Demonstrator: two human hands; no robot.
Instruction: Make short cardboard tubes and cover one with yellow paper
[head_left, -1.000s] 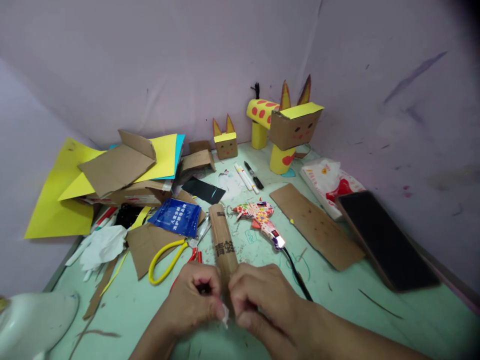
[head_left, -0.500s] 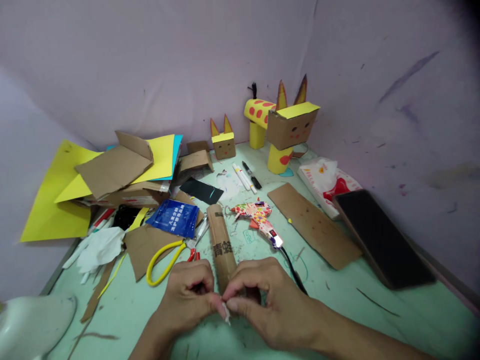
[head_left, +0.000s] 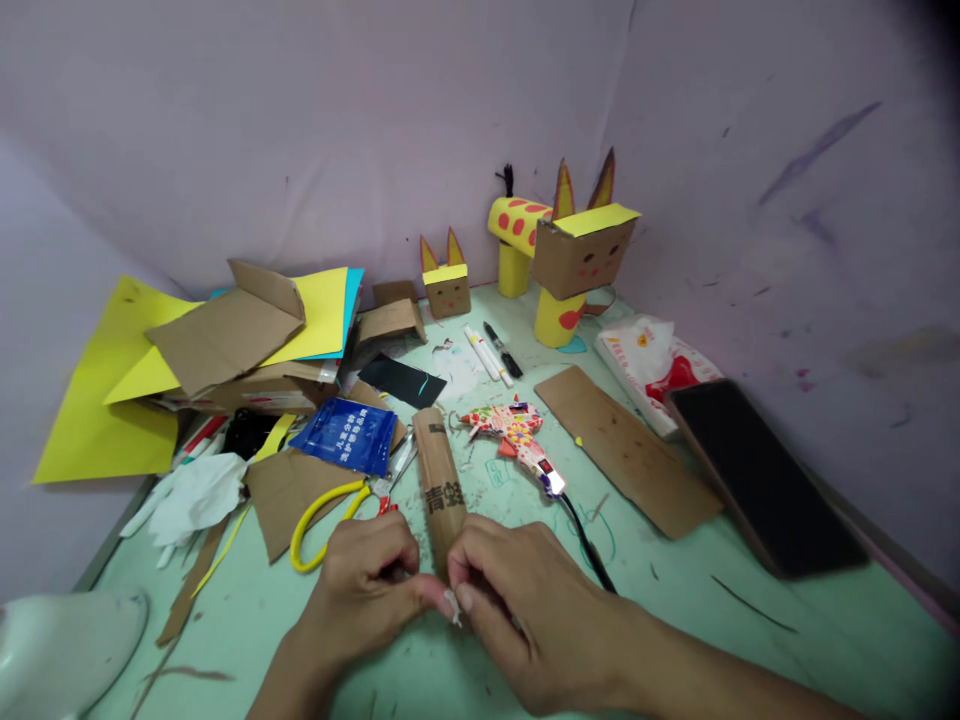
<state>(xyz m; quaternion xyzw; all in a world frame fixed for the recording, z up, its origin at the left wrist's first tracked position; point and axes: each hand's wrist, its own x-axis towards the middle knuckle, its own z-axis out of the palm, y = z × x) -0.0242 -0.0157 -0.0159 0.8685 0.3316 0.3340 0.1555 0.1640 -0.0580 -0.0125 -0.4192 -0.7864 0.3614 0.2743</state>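
Note:
My left hand (head_left: pixel 373 590) and my right hand (head_left: pixel 517 600) meet near the front of the table, fingers closed. Between their thumbs is a small, crumpled white scrap (head_left: pixel 452 605), pinched at the fingertips; its material is unclear. Just beyond and partly behind my fingers lies a rolled brown cardboard tube (head_left: pixel 441 480) with dark printed characters. To the tube's right rests a flower-patterned hot glue gun (head_left: pixel 517 430) with a black cord. Yellow-handled scissors (head_left: pixel 322 520) lie left of the tube, near my left hand.
Cardboard and yellow paper (head_left: pixel 225 340) are piled at left, with a blue packet (head_left: pixel 349 435) and crumpled tissue (head_left: pixel 199 495) nearby. Cardboard animals, including a spotted one (head_left: pixel 559 255), stand at the back. A cardboard strip (head_left: pixel 622 450), tissue pack (head_left: pixel 637 370) and phone (head_left: pixel 765 480) lie right.
My right hand has closed in further over the white scrap, its fingers more curled. My left hand has shifted slightly left. The things on the table stay in place.

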